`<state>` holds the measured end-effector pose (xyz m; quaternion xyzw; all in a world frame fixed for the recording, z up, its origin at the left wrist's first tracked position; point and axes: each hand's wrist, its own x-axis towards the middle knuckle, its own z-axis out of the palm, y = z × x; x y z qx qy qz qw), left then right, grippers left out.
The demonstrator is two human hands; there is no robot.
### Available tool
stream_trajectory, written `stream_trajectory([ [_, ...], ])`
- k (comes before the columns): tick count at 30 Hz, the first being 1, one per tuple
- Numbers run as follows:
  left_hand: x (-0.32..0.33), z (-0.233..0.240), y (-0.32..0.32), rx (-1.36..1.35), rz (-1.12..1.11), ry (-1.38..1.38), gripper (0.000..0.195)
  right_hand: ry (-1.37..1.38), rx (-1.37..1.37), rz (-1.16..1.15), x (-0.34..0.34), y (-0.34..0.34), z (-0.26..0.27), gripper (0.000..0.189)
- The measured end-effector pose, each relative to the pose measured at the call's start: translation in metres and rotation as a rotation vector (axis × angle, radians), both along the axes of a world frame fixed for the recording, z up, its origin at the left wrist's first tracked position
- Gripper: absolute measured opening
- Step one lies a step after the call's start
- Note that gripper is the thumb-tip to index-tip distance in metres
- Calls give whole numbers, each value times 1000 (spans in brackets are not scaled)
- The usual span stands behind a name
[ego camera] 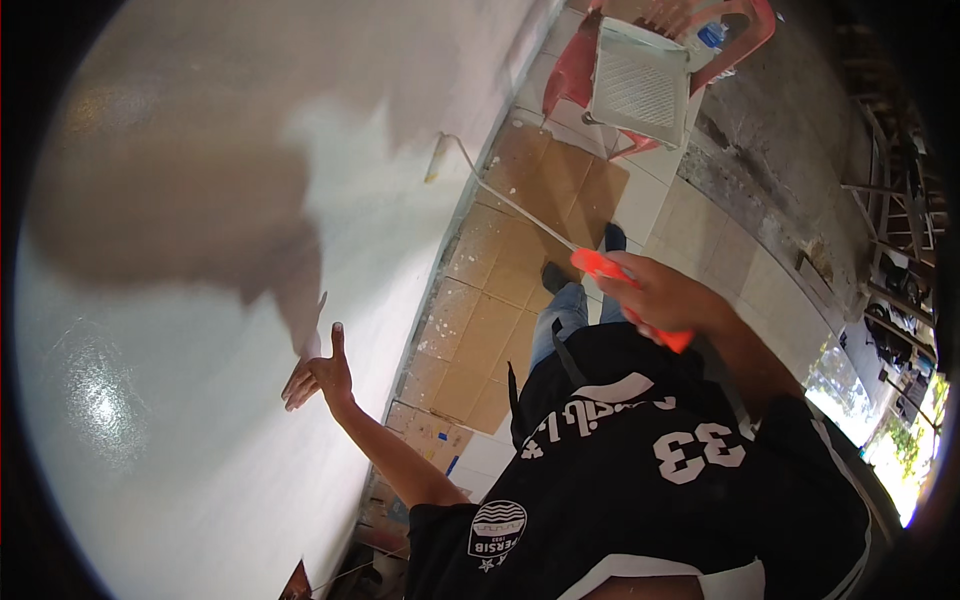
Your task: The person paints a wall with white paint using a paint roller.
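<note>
My right hand (pixel 667 296) is wrapped around the orange-red handle (pixel 600 266) of a paint roller. Its thin bent metal rod (pixel 525 214) runs up and left to a narrow roller head (pixel 435 159) at the pale wall (pixel 375 247); whether the head touches the wall I cannot tell. On the left, my left hand (pixel 322 379) is stretched out with its thumb raised and its fingers spread, holding nothing. The fingers are at the wall's surface, where its shadow meets them; contact is not certain.
A white paint tray (pixel 641 82) rests on a red plastic chair (pixel 739 45), near a blue plastic object (pixel 712 34). Paint-spotted cardboard (pixel 480 300) covers floor tiles along the wall's foot. Shelving or racks (pixel 892 225) stand far right.
</note>
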<state>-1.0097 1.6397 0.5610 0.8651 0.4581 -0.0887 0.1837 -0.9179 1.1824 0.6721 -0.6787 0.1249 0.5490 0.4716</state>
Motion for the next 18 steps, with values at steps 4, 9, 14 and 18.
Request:
stream_trajectory([
  [4,-12,-3,2,91,56,71,121,18,26,-18,-14,-37,98,42],
  [9,-32,-20,-17,289,80,-210,130,32,45,17,-22,-36,106,42],
  [14,-56,-58,-56,-187,-84,-335,74,-56,66,-67,-15,-9,-58,49],
  [18,-169,-153,-60,-679,205,-293,41,-73,52,-44,-9,-6,-51,41],
])
